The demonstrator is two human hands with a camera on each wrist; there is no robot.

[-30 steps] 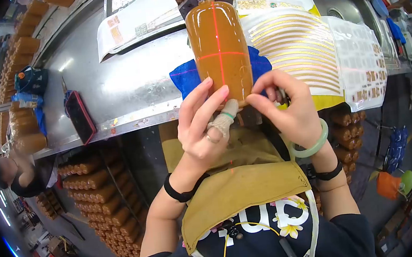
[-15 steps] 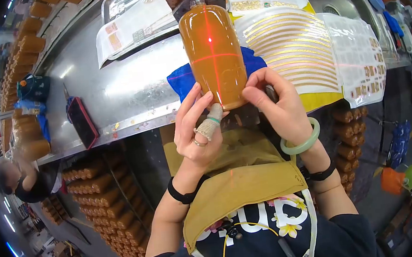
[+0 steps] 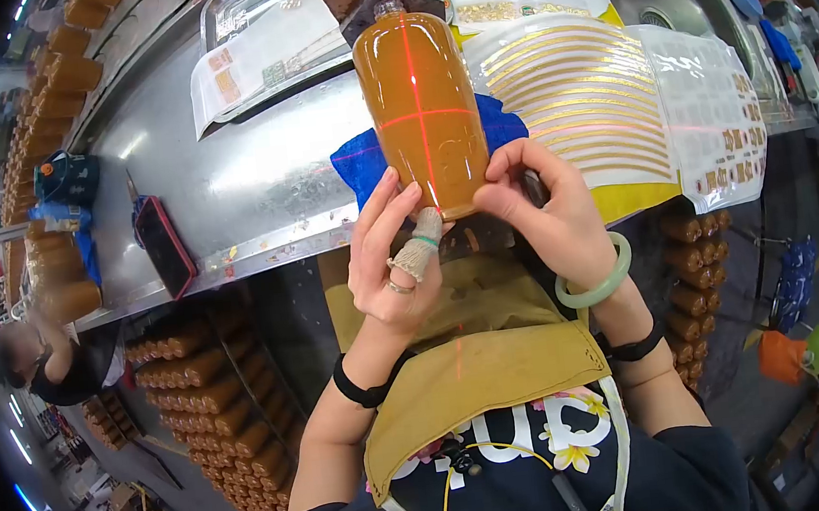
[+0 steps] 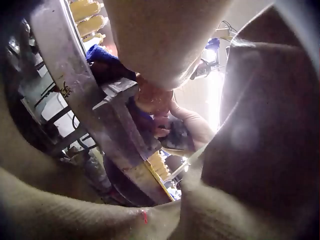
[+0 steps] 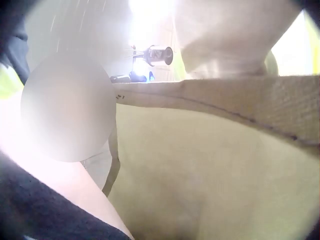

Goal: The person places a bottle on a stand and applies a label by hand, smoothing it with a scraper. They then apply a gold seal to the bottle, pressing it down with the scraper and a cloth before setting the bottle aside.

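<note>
An amber-brown bottle (image 3: 426, 84) lies in the head view with its neck in a dark metal holder (image 3: 384, 11), red light lines crossing on it. A blue cloth (image 3: 357, 164) shows beneath it. My left hand (image 3: 387, 248) touches its near left side with nearly straight fingers; one digit wears a beige cloth sleeve (image 3: 416, 250) and meets the base edge. At the near right corner, my right hand (image 3: 549, 206) has its thumb and bent index finger against the bottle. A dark grey piece (image 4: 177, 134) shows within its curled fingers in the left wrist view.
Right of the bottle lie sheets of gold curved strips (image 3: 583, 103) and small gold decals (image 3: 710, 124). A tray (image 3: 254, 57) is at the back left. A phone (image 3: 165, 246) lies at the bench's left edge. Stacked brown bottles (image 3: 211, 406) stand below, near another person (image 3: 41, 359).
The bottle and both hands have shifted slightly left in the head view, along with the bench. Both hands stay at the near end of the bottle, in nearly the same pose.
</note>
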